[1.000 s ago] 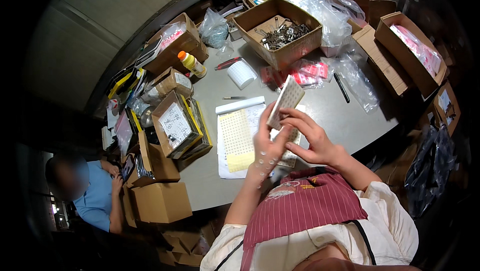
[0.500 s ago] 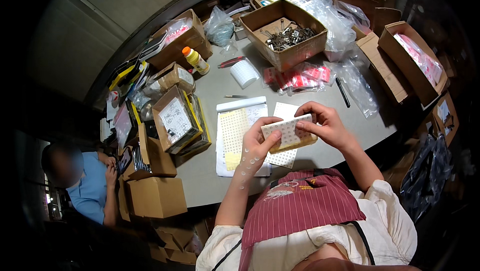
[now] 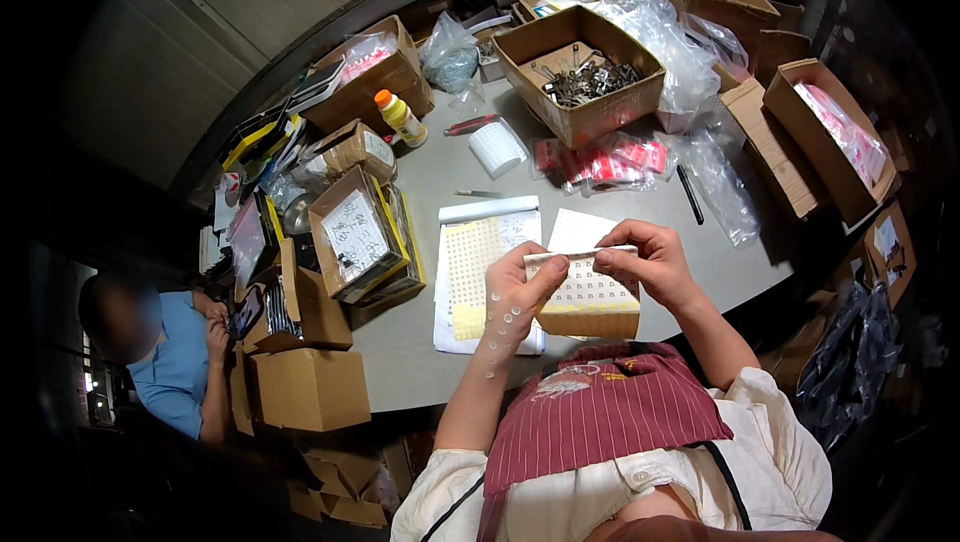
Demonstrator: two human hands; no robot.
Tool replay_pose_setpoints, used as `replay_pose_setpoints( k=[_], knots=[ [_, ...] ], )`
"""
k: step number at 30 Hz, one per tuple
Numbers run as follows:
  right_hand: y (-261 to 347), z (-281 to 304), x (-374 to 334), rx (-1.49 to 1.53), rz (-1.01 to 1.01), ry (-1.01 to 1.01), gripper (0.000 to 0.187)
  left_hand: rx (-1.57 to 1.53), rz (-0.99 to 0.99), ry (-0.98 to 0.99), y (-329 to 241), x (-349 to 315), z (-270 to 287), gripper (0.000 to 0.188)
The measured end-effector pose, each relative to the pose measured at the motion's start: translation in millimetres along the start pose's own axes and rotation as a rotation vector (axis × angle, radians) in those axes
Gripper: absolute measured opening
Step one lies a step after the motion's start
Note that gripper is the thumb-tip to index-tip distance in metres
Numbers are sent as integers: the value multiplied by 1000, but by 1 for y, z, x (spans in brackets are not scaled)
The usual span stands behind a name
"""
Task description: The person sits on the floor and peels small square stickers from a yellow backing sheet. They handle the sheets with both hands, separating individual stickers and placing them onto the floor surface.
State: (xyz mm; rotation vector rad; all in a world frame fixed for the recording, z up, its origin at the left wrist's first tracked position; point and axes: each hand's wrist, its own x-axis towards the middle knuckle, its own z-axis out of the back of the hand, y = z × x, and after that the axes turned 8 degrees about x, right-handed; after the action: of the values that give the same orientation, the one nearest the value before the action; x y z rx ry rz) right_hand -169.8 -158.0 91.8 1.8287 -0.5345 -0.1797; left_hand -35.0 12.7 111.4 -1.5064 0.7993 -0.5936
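Note:
Between both hands is a sticker sheet [image 3: 590,285], white with rows of small dark marks and a yellowish lower part. My left hand [image 3: 522,287] pinches its upper left corner, thumb along the edge. My right hand [image 3: 650,264] grips the upper right corner between thumb and fingers. The top edge looks folded or curled over. Several small round pale stickers [image 3: 503,329] dot my left wrist. Under and behind the held sheet lies a white sheet [image 3: 580,228], partly hidden. To the left, a yellowish sticker sheet [image 3: 473,277] rests on white papers [image 3: 452,335].
Beyond the papers are a pen [image 3: 479,194], a white roll [image 3: 497,149], red-and-clear packets [image 3: 600,162] and a black marker [image 3: 690,194]. A carton of metal clips [image 3: 578,77] stands at the back. Cartons [image 3: 360,232] line the left, where another person [image 3: 180,367] sits.
The held sheet has tilted, so more of its printed face and its yellowish lower part show. My fingers have shifted to its top edge. The camera view has moved slightly.

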Motion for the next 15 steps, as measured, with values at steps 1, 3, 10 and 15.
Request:
replay_pose_setpoints(
  k=[1,3,10,15],
  knots=[
    [2,0,0,13,-23,-6,13,2,0,1,1,0,2,12],
    [4,0,0,37,-53,-14,13,26,23,12,2,3,6,21],
    [2,0,2,47,-35,-54,14,-46,2,-31,11,2,-1,40],
    [-3,4,1,56,-79,-87,14,-48,30,-43,11,2,-1,41]
  ],
)
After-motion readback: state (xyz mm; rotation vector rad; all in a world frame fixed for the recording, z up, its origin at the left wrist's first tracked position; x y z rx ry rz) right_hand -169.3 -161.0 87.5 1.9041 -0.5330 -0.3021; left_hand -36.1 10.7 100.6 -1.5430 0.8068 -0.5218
